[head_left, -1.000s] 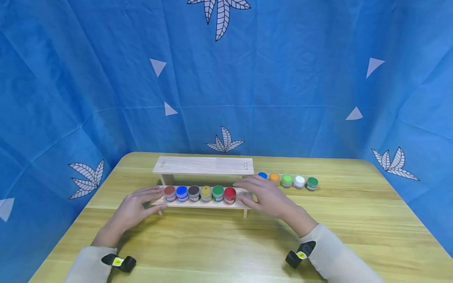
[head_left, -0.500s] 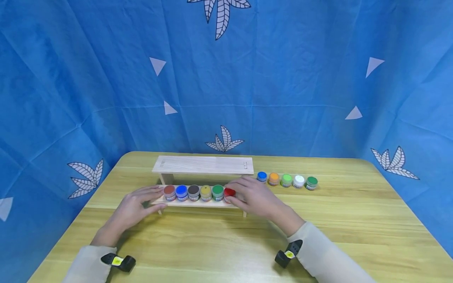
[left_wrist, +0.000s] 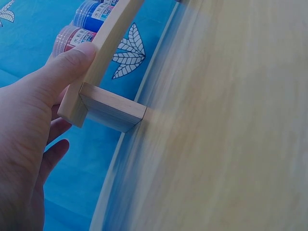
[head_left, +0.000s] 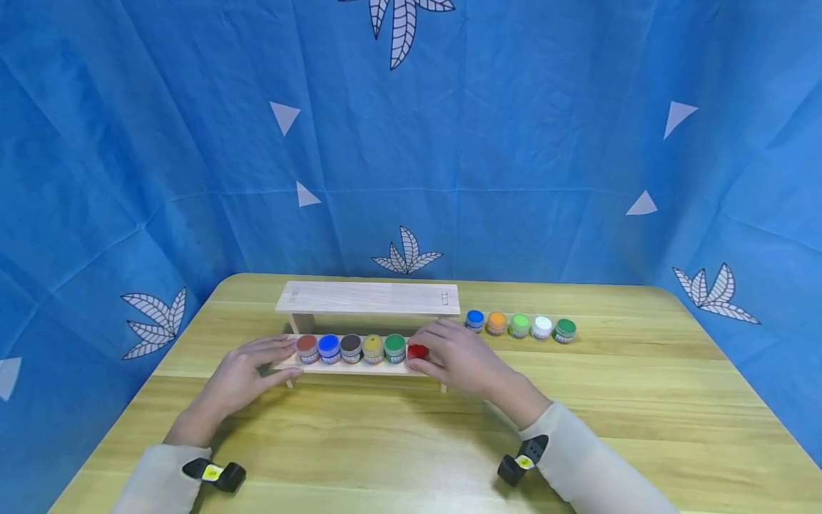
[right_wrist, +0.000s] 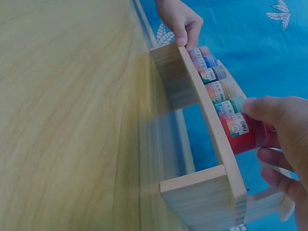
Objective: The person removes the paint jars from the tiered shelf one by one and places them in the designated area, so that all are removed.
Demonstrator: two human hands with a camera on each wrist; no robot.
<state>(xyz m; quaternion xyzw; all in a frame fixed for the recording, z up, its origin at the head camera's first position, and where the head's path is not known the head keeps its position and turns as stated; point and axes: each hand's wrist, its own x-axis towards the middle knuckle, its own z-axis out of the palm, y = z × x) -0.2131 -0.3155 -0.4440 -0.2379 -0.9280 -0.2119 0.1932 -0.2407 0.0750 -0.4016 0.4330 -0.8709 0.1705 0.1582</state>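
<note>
A two-step wooden rack (head_left: 368, 298) stands on the table with a row of small paint jars along its lower board (head_left: 359, 369). My left hand (head_left: 234, 378) grips that board's left end, thumb on the front edge beside the brown-red jar (head_left: 307, 349). At the row's right end, my right hand (head_left: 459, 357) holds the red paint jar (right_wrist: 237, 134) between thumb and fingers, partly hiding it in the head view. Next to the red jar is a green jar (head_left: 394, 348), then yellow (head_left: 373, 349), dark brown (head_left: 351, 348) and blue (head_left: 330, 348) ones.
More paint jars stand in a line on the table right of the rack: blue (head_left: 474, 320), orange (head_left: 496, 323), light green (head_left: 519, 325), white (head_left: 541, 328) and dark green (head_left: 565, 330). A blue patterned cloth (head_left: 546, 143) hangs behind the wooden table (head_left: 642, 385).
My right hand has moved left from the lower board's right end and closed around the red paint jar. My left hand stays on the rack, and the jars keep their places.
</note>
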